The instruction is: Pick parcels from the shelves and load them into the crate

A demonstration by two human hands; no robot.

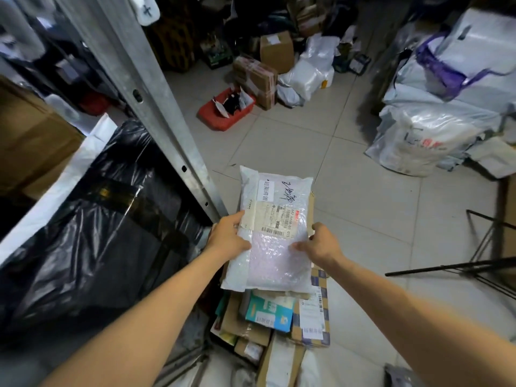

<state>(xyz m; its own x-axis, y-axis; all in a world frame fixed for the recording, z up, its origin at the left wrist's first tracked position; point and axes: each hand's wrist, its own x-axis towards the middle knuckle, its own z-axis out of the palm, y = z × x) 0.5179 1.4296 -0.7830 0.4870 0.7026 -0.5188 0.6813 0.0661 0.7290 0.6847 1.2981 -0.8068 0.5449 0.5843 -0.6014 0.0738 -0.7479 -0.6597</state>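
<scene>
Left hand point(227, 236), right hand point(324, 244) around parcel point(276, 196)

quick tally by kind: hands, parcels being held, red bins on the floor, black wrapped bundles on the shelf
hands: 2 (left hand, right hand)
white mailer, held by both: 1
red bin: 1
black wrapped bundle: 1
total: 5
</scene>
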